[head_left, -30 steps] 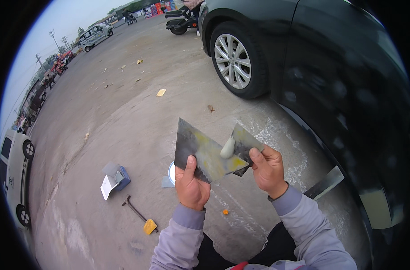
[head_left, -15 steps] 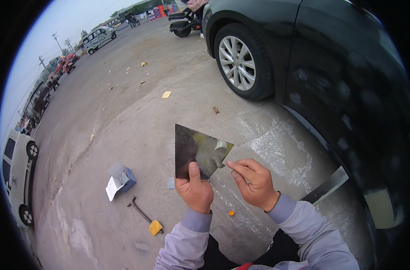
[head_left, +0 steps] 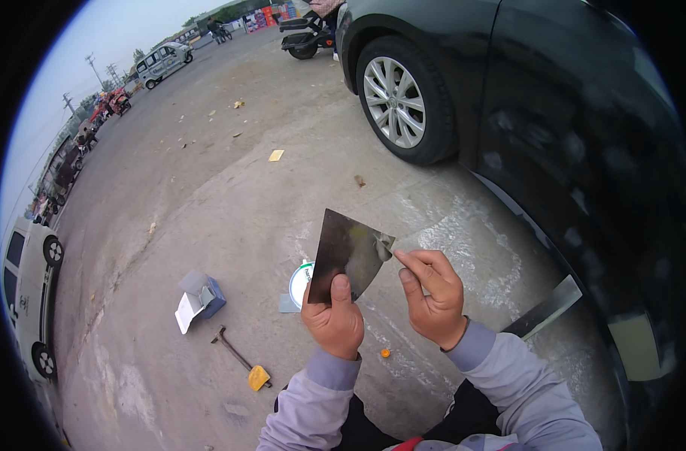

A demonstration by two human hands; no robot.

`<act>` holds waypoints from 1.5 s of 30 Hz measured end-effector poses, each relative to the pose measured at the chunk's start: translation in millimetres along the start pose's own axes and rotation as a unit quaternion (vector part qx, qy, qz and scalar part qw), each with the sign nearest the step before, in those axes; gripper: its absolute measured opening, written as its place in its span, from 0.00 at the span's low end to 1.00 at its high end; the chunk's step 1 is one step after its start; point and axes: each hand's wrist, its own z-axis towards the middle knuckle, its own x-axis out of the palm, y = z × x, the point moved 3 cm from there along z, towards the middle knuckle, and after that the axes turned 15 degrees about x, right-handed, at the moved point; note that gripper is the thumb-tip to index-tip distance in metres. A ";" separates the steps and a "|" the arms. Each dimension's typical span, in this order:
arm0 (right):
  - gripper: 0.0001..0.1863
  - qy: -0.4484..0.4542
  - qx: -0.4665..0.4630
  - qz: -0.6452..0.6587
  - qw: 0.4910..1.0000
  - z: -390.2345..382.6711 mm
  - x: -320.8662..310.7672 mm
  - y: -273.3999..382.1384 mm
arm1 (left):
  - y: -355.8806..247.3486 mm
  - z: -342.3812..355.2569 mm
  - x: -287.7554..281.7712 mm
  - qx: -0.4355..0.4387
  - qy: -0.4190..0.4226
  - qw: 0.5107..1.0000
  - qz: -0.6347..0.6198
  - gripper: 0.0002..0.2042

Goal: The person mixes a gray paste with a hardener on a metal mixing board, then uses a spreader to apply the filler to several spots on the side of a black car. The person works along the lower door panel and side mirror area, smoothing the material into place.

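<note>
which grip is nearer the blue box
Left. The left grip, on the plate, is to the right of the blue box; the right grip is farther right, beyond the left one.

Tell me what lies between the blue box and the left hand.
In the head view, a round white object, partly hidden behind the held plate, and a flat grey-blue piece lie there.
</note>
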 end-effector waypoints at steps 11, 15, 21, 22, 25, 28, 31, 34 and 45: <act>0.14 -0.016 0.082 0.147 0.986 20.6 -11.2 -13.7 | 8.9 30.0 -21.2 -0.082 -0.028 0.994 -0.065 0.19; 0.16 0.120 0.225 0.356 0.899 22.1 -7.0 -24.4 | 15.1 28.0 -21.2 -0.236 -0.040 0.964 -0.113 0.20; 0.15 0.113 0.088 -0.021 0.990 23.8 -12.5 -16.9 | 2.5 45.6 -26.9 -0.121 -0.094 0.980 -0.130 0.18; 0.18 0.076 0.096 -0.004 0.992 25.1 -12.7 -15.7 | 2.3 44.9 -24.5 -0.104 -0.086 0.985 -0.105 0.18; 0.21 0.034 -0.029 -0.023 0.999 9.3 -1.0 7.1 | 3.5 27.5 -5.8 -0.050 -0.017 0.997 -0.055 0.17; 0.28 0.066 -0.089 -0.072 0.991 -4.8 10.9 19.0 | 3.1 19.8 0.3 -0.018 0.015 0.998 -0.054 0.18; 0.25 0.069 -0.051 -0.055 0.995 -2.8 4.7 16.4 | 4.0 19.9 -0.6 -0.009 0.015 0.998 -0.052 0.19; 0.23 -0.024 0.009 -0.009 1.000 5.3 -11.3 9.1 | 5.2 17.7 2.8 0.012 0.035 0.998 -0.041 0.19; 0.26 0.003 -0.041 -0.055 0.998 2.8 -35.6 0.7 | 8.9 -0.7 33.2 0.032 0.076 0.995 -0.058 0.19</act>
